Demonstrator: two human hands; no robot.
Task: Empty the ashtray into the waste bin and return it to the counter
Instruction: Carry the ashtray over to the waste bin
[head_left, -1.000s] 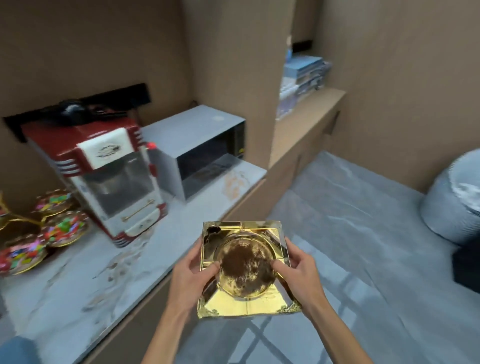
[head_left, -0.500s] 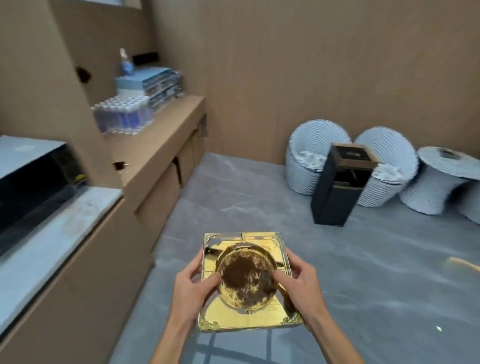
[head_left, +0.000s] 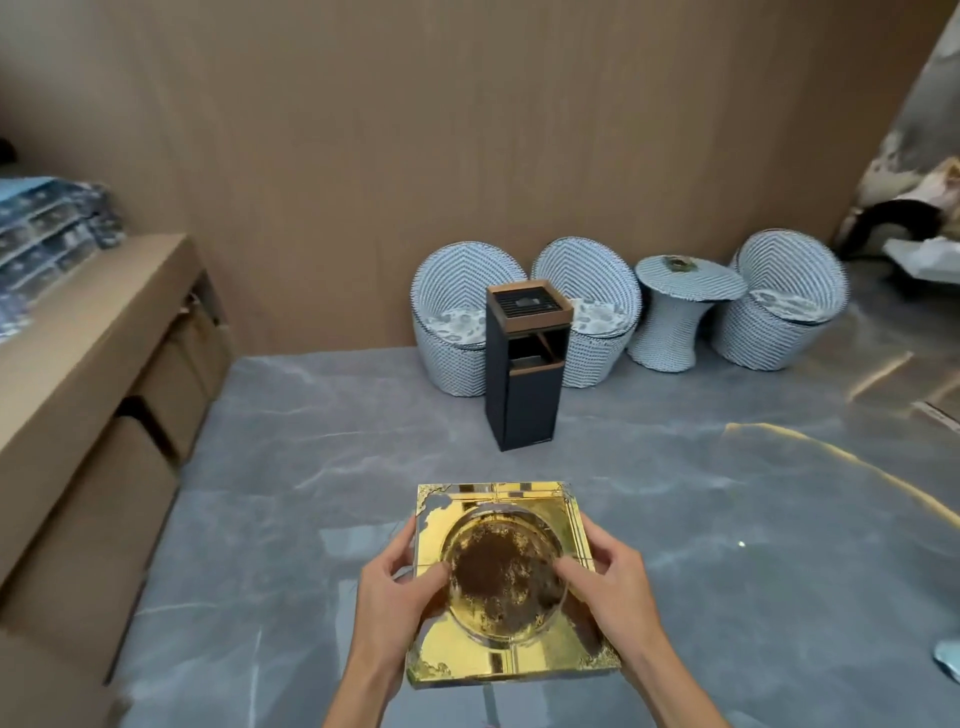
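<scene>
Both hands carry the square gold ashtray (head_left: 506, 587) out in front of the body, above the grey marbled floor (head_left: 311, 467). The left hand (head_left: 397, 597) grips its left edge, thumb laid over the top surface toward the round bowl and the other fingers curled beneath the slab; the right hand (head_left: 605, 587) does the same on the right edge, thumb pointing in across the rim of the bowl, fingers wrapped under. The ashtray sits roughly level, and its round bowl is caked with dark brown ash. Straight ahead, well apart from the ashtray, stands the waste bin (head_left: 524, 364), a tall dark box with a brown-trimmed top and an opening in its upper front face. It stands upright on the floor, just in front of two woven blue-and-white tub chairs (head_left: 457, 291) set against the tan wall (head_left: 467, 130). To the right of those chairs is a small woven table (head_left: 675, 312) with a small object on top that I cannot make out, and a third woven chair (head_left: 784, 291) beyond it. Along the left side runs a tan counter (head_left: 78, 322) with drawer fronts below, and stacked packs of bottled water (head_left: 47, 228) resting on its far end. A bright yellowish streak of light (head_left: 831, 457) curves across the floor to the right.
</scene>
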